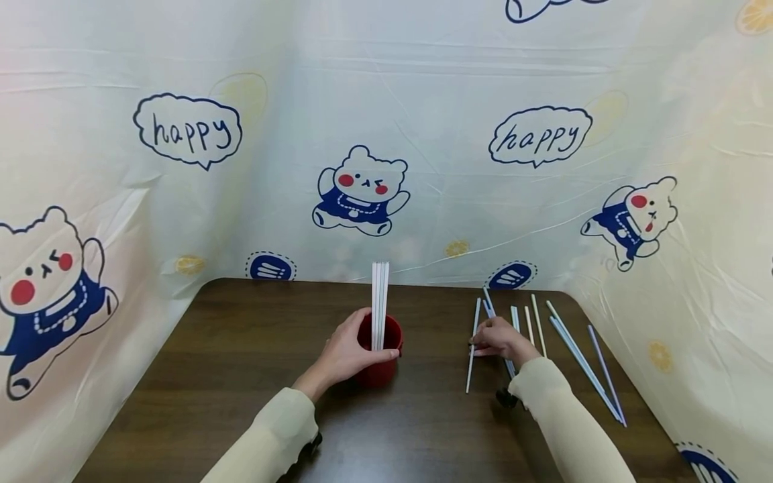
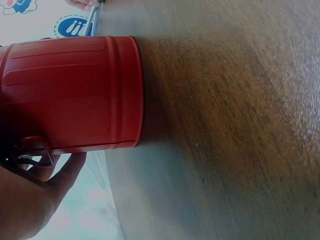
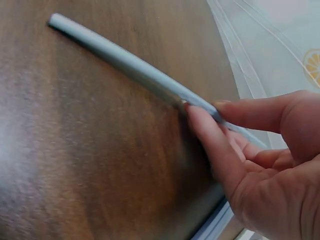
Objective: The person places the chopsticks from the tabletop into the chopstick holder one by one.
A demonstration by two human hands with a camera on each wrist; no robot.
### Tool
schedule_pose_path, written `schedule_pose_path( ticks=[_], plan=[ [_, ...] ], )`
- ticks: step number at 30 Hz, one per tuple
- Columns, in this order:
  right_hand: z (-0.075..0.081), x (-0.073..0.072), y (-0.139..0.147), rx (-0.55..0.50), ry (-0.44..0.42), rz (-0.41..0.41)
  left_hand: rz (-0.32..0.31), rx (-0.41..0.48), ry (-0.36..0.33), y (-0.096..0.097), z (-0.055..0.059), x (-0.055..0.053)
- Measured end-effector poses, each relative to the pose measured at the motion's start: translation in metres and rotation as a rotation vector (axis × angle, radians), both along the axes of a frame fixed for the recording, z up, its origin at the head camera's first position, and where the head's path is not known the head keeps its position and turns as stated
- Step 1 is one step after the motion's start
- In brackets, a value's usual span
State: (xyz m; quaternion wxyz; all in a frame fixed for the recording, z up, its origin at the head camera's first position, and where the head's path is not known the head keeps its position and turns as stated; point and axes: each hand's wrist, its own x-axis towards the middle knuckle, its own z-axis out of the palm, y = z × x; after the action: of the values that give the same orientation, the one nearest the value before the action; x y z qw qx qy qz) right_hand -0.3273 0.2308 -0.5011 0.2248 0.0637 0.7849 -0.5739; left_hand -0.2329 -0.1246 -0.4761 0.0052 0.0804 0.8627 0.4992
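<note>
My left hand (image 1: 345,354) grips a small red ribbed pail (image 1: 376,377) by its rim and side, thumb across the front. The pail stands upright on the table; its side and a small handle loop (image 2: 37,150) show in the left wrist view. A tight bundle of whitish sticks (image 1: 380,302) rises from it. To the right, my right hand (image 1: 502,337) pinches a thin pale blue stick (image 3: 125,62) between thumb and forefinger. That stick slants low over the table; whether it touches the wood I cannot tell. Other blue sticks (image 3: 215,222) lie beneath the hand.
Right of my right hand lie two cream sticks (image 1: 538,325), several light blue sticks (image 1: 582,365) and a purplish stick (image 1: 606,372) near the right edge. The dark brown wooden table (image 1: 241,382) meets a printed curtain (image 1: 435,201) at its back and sides.
</note>
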Motion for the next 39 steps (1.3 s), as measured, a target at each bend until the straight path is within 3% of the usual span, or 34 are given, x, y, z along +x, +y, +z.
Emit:
schedule_pose_path(
  ticks=[9, 17, 24, 29, 36, 39],
  plan=[
    [-0.013, 0.005, 0.0, -0.171, 0.03, -0.086, 0.009, -0.009, -0.013, -0.002, -0.001, 0.001],
    [-0.017, 0.003, -0.005, -0.239, 0.092, -0.158, 0.013, -0.004, -0.019, -0.003, 0.001, -0.002],
    [-0.015, 0.003, -0.017, -0.298, 0.237, -0.305, -0.002, -0.003, -0.005, 0.0, 0.0, 0.0],
    [-0.007, -0.001, -0.026, -0.194, 0.435, -0.362, -0.001, 0.006, -0.004, -0.001, -0.001, -0.001],
    [0.017, 0.002, -0.033, 0.19, 0.871, -0.298, -0.001, 0.004, -0.014, -0.002, -0.001, -0.001],
    [0.031, 0.003, -0.039, 0.286, 0.967, -0.28, 0.002, 0.003, -0.006, -0.001, 0.0, -0.001]
  ],
)
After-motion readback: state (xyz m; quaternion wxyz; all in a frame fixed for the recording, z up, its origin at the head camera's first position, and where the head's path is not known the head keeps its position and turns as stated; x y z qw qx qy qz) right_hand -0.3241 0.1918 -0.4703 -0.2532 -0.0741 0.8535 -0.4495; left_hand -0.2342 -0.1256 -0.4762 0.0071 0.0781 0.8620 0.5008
